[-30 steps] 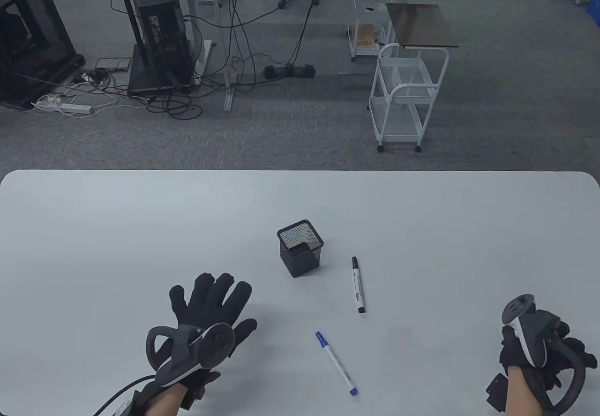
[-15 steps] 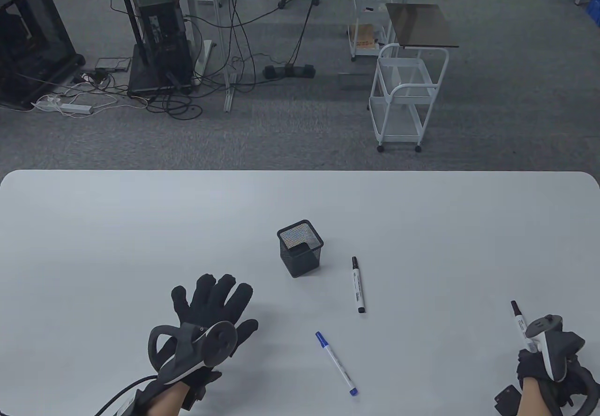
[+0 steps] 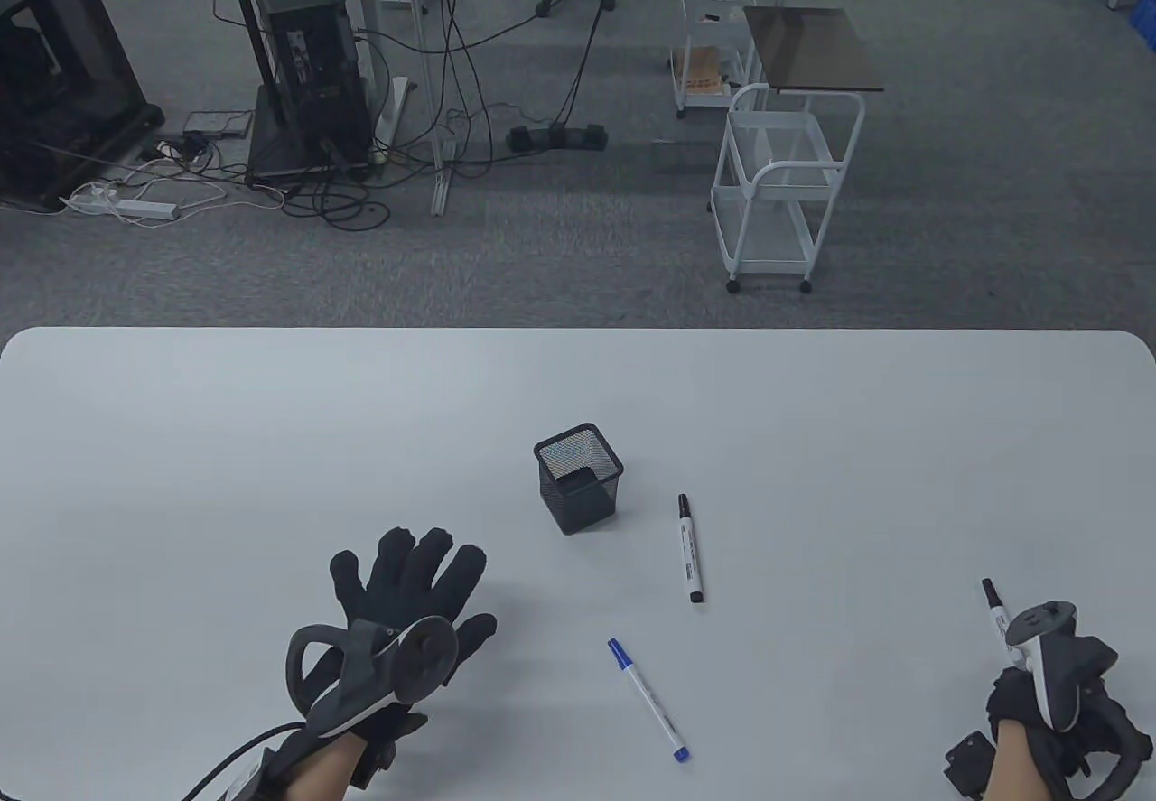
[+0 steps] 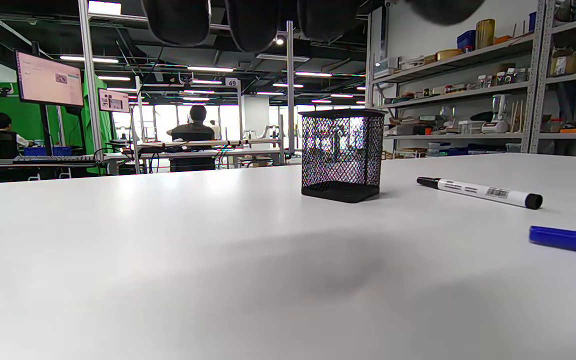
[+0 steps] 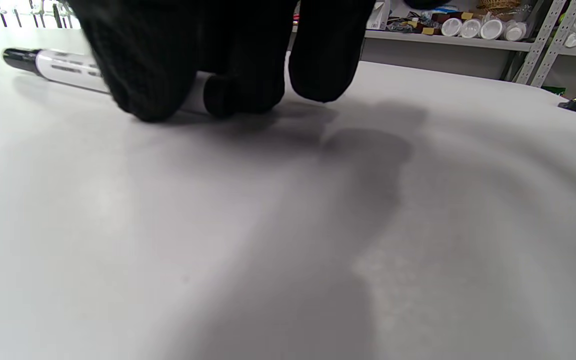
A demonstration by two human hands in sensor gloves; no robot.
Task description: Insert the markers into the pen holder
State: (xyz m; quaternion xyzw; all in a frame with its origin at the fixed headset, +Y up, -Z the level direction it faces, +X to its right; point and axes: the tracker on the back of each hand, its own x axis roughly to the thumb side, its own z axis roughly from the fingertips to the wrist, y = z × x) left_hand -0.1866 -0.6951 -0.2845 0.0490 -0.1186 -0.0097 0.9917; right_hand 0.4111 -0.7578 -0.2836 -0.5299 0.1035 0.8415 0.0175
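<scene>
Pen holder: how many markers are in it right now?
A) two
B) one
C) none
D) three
C: the pen holder stands empty; a black-capped marker and a blue-capped marker lie on the table, and the right hand has its fingers on a third marker.

- Take the square black wire-mesh pen holder [image 3: 579,478] as your landmark: its mouth faces up with nothing over it, so you can come at it from above.
- To its right, just beside it, a white marker with black cap [image 3: 689,547] lies flat on the white table [image 3: 271,440], low enough to pass over.
- Nearer you than the holder, a white marker with blue cap [image 3: 647,700] lies diagonally, apart from the black-capped one.
- Your left hand [image 3: 397,620] lies spread on the table, left of and nearer you than the holder.
- Bare tabletop lies behind the holder and to its far left.
</scene>
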